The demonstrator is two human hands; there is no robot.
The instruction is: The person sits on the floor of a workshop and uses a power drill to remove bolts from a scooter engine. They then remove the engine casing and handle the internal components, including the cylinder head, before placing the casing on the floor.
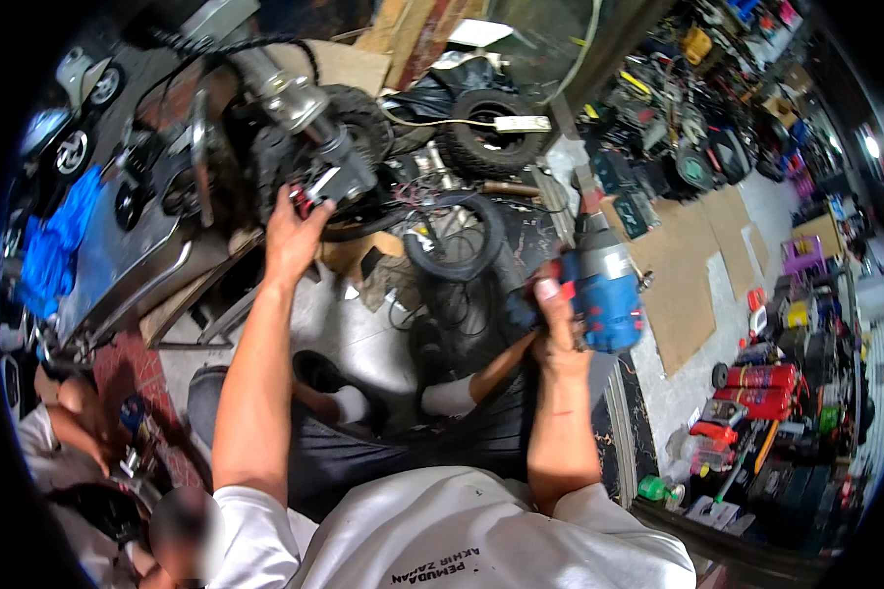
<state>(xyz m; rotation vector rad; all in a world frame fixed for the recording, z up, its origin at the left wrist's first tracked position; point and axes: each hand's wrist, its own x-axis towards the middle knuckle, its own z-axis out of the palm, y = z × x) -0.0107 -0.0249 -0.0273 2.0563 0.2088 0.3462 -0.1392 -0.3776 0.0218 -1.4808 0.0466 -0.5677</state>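
My left hand (295, 240) reaches forward, with thumb and fingers closed around a small red-and-black part (303, 203) beside a grey metal block (344, 182). That block sits at the lower end of a thick silver tube (295, 103). Behind it stands a dark knobby tyre (359, 118). In my right hand (557, 319) is a blue drill-like cordless power tool (607, 299) with a silver nose, held to the right and pointing away from me. My thumb lies on its near side; the other fingers are mostly hidden.
A loose tyre (491, 133) has a white power strip (523, 125) against it. Nearer lies a black ring-shaped tube (491, 245) among wires. Cardboard (683, 285) covers floor at right, near red cylinders (761, 378) and piled tools. Another person (69, 432) is at lower left.
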